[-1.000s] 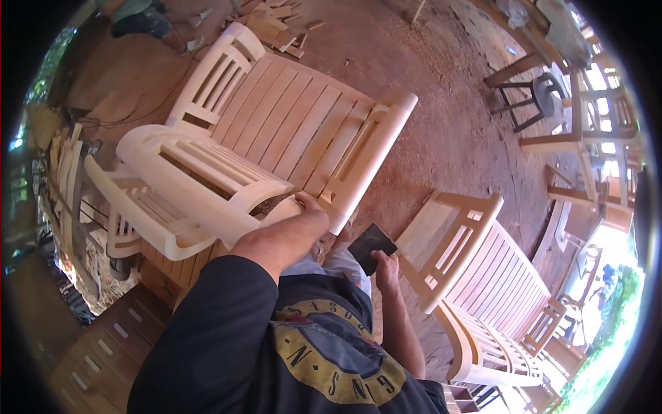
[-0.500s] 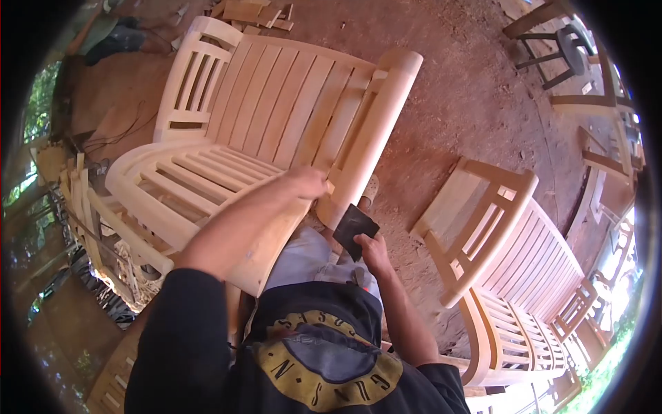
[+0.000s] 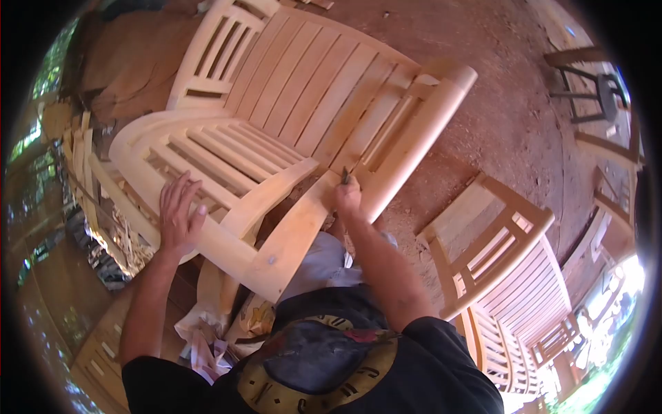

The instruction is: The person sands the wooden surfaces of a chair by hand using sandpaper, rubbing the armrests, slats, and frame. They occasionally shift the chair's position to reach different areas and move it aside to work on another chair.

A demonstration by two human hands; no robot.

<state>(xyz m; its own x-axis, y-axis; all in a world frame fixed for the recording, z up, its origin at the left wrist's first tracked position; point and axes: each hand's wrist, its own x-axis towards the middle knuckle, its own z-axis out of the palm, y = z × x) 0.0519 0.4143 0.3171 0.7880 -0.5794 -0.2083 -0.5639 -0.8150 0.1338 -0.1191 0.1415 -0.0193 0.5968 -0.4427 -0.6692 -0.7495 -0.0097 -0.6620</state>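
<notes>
A pale wooden slatted bench (image 3: 296,76) lies tipped over in front of me. My left hand (image 3: 179,214) rests with fingers apart on the bench's curved slatted part, beside its outer rail. At the joint between a broad flat piece and the slatted panel, my right hand (image 3: 349,196) is closed on a piece of dark sandpaper (image 3: 345,175). Only a narrow edge of the sandpaper shows above the fingers. A thick rounded rail (image 3: 420,141) runs just right of that hand.
Another slatted bench (image 3: 517,276) stands on the right on the dirt floor (image 3: 496,117). A dark stool (image 3: 596,96) is at the far right. Wood offcuts (image 3: 83,152) are piled on the left, and crumpled bags (image 3: 207,331) lie below the bench.
My left hand has moved left, from the joint to the slatted part. The right hand has carried the sandpaper up to the joint. The bench appears shifted in view.
</notes>
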